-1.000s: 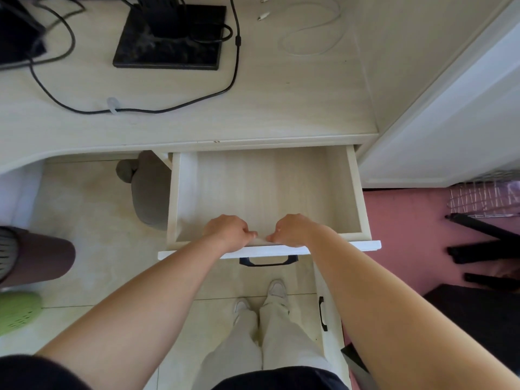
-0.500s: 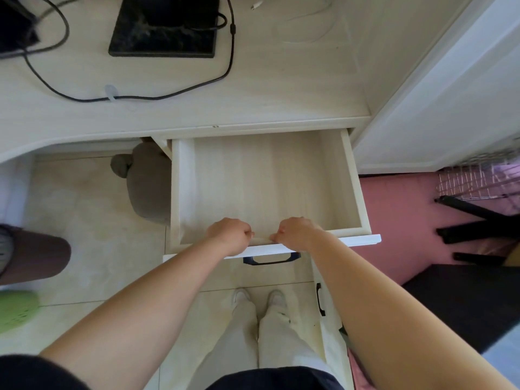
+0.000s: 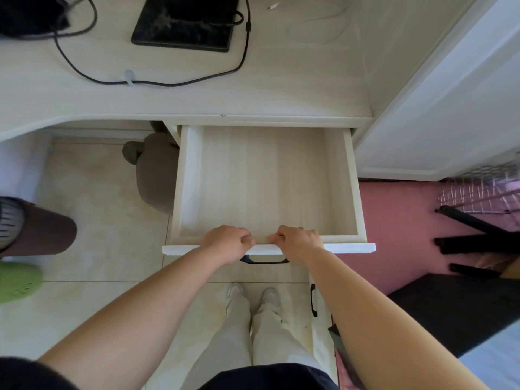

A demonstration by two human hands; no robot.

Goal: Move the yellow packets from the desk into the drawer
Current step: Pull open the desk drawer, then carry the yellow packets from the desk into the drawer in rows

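Hands: two, the left hand [image 3: 228, 243] and the right hand [image 3: 299, 243], side by side with a small gap between them.
Grip: both hands hold the near front edge of the drawer [image 3: 353, 187], fingers curled over it into the inside, knuckles up.
Arms: both forearms are bare and reach forward from the near corners, meeting at the middle of the drawer front.
Drawers: one, standing far out from under the desk [image 3: 253, 99], right of centre.
Drawer contents: its pale wood-grain bottom shows from wall to wall.
Handles: two dark ones. The drawer handle [image 3: 264, 260] sits just below the hands, and a lower handle [image 3: 313, 304] is on the cabinet front, near and to the right.
Task's thing: where the yellow packets lie cannot be told from this view.
On the desk: one black flat base [image 3: 183, 29] at the far edge, a black cable [image 3: 168, 83] looping in front of it, and one white cable [image 3: 318, 26] coiled far right.
Under the desk: one grey soft toy [image 3: 154, 175], just left of the drawer.
Floor: two pale shoes [image 3: 235, 289] below the drawer front, and a pink mat [image 3: 399, 235] to the right.
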